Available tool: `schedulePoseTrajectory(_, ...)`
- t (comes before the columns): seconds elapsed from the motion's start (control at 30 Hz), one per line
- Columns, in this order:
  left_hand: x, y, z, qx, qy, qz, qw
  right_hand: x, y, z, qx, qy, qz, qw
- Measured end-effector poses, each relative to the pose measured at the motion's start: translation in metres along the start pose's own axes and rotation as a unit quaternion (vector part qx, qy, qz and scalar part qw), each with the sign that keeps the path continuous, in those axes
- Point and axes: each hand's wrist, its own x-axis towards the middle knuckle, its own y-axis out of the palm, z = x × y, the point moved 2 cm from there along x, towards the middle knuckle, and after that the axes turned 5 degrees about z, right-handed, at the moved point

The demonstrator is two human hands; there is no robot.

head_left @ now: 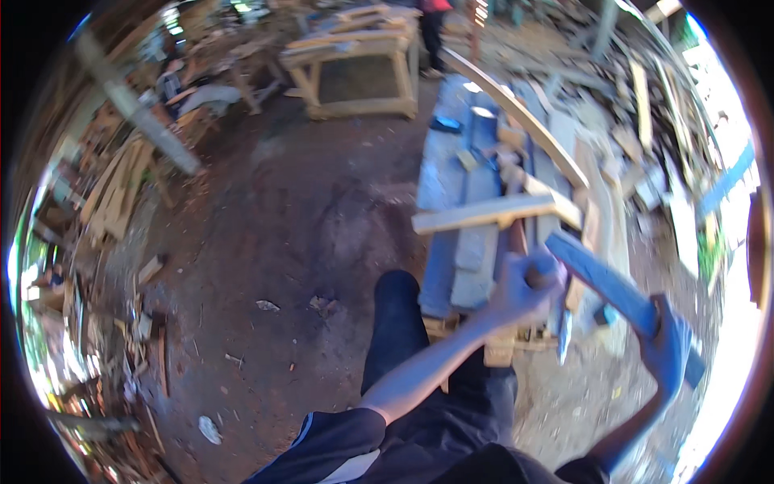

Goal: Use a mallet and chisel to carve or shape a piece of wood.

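My right hand (667, 347) is wrapped round a narrow wooden plank (601, 278), which slants from the bench's near right corner down to the right. My left hand (524, 290) is closed in a fist close to the plank's upper end. A brown wooden handle (517, 234) runs up out of this fist; motion blur hides what tool it belongs to. Just beyond the fist, a pale wooden piece (484, 214) lies crosswise over the workbench (439, 266), joined or resting against another pale piece at its right end.
A long curved strip of wood (524, 113) lies along the bench, near a blue cylinder (484, 121) and a small block (466, 160). Scrap timber (641, 105) is heaped at right. Farther off stand a wooden table (363, 109) and a person in dark trousers (431, 36). A post (137, 113) leans at left.
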Motion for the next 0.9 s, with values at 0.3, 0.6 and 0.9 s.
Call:
schedulePoseTrajectory(0.3,0.019,-0.018,-0.010,-0.007,0.009,-0.131,0.991,-0.040,0.050,-0.038,0.029,0.223,-0.006,0.974)
schedulePoseTrajectory(0.6,0.018,-0.005,-0.008,0.062,0.026,-0.090,0.994,-0.045,0.076,-0.027,0.128,0.165,-0.018,0.978)
schedulePoseTrajectory(0.9,0.025,0.006,-0.008,0.148,0.046,-0.042,0.987,-0.040,0.078,-0.021,0.093,0.155,-0.015,0.983)
